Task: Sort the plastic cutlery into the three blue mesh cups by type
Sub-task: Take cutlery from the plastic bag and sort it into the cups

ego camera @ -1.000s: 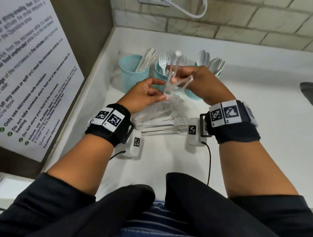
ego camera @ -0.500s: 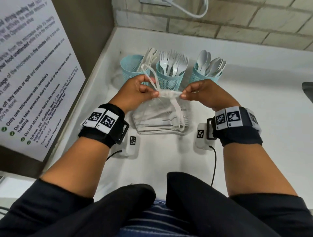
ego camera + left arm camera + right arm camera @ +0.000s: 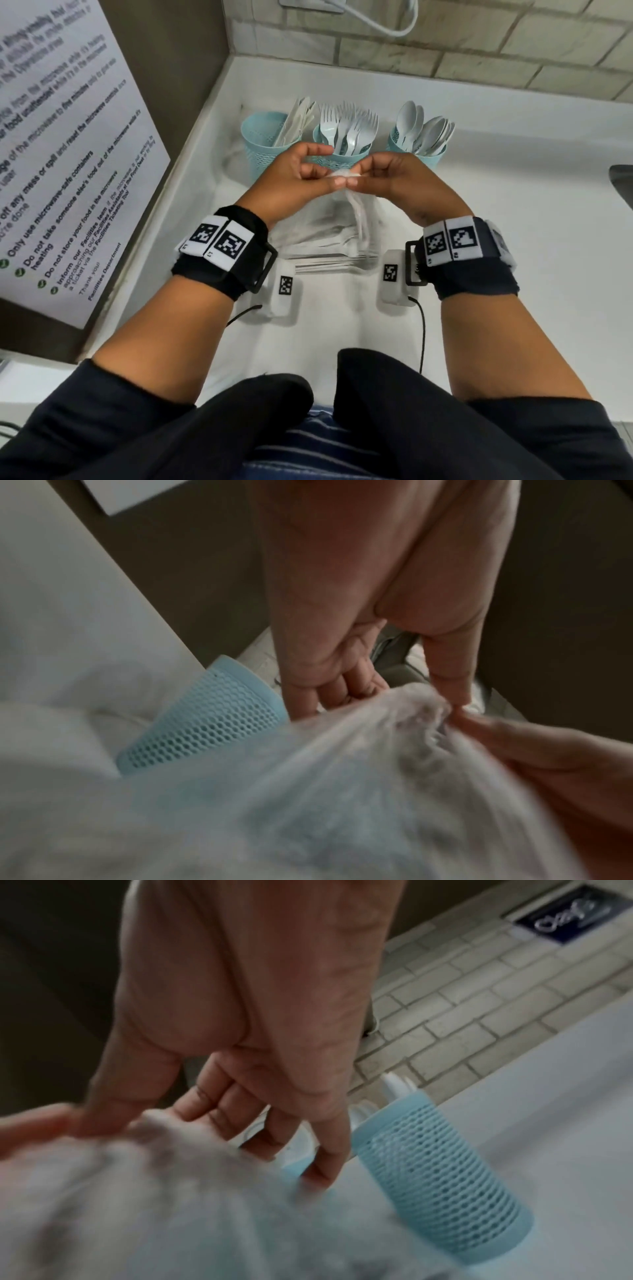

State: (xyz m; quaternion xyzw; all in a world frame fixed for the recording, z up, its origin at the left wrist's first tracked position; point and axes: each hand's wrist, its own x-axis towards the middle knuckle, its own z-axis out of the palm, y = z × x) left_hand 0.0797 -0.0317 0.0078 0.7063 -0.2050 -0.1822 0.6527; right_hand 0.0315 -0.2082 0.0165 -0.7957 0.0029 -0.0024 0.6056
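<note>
Now the left hand [image 3: 301,178] and right hand [image 3: 394,178] both pinch the gathered neck of the clear bag [image 3: 329,233] before the 3 cups [image 3: 346,161]; opening it seems underway; next, reaching the cutlery inside demands loosening that neck.

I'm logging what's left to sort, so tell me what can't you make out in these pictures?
- Clear bag contents: head view, both hands cover the gathered top; cutlery count unreadable.
- Bag in both wrist views: blurred.
- Middle cup: lower wall hidden behind left hand and right hand.
</note>
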